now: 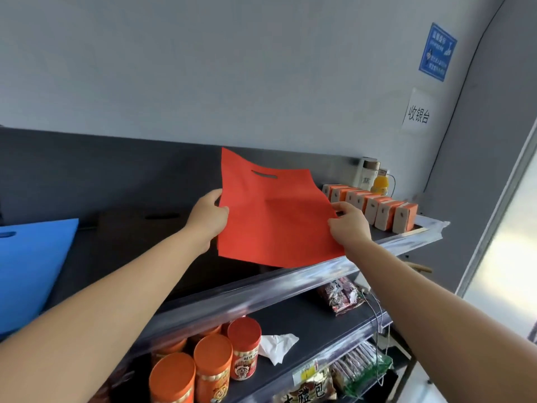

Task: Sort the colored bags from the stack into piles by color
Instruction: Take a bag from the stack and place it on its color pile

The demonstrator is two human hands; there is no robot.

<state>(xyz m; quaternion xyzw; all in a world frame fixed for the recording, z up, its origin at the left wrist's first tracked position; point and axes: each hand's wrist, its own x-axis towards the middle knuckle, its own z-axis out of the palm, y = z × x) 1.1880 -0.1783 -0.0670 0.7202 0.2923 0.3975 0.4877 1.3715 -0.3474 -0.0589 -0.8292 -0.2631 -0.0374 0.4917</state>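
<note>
– So where is the red bag (pixel 273 216) at this point?
– Up over the top shelf (pixel 290 282), held in the air between both hands. It is tilted, with its cut-out slot (pixel 264 175) toward the wall. Whether its lower edge brushes the shelf I cannot tell.
– And the hands?
– The left hand (pixel 207 218) has its fingers curled round the bag's left edge. The right hand (pixel 350 225) pinches the right edge between thumb and fingers. Both are clamped on the same bag, one on each side.
– How would you expect it to handle?
– Light and soft, I'd judge. It is a thin, flat, cloth-like thing with a crease across the middle. Let one side go and it would likely flop.
– Slippery?
– Probably not much, since the surface looks matte. Not fragile either.
– Best place to hold it?
– By the two side edges, as now, so it lies flat when set down. The slot would do for one hand, but then the bag would hang and fold.
– Where should it go?
– A blue bag (pixel 32 266) lies at the left end of the shelf, and a dark sheet (pixel 139 231) with a slot, perhaps another bag, lies beside it. I see no red pile. Somewhere toward the row of orange boxes (pixel 377 207) seems a fair guess, well apart from the blue.
</note>
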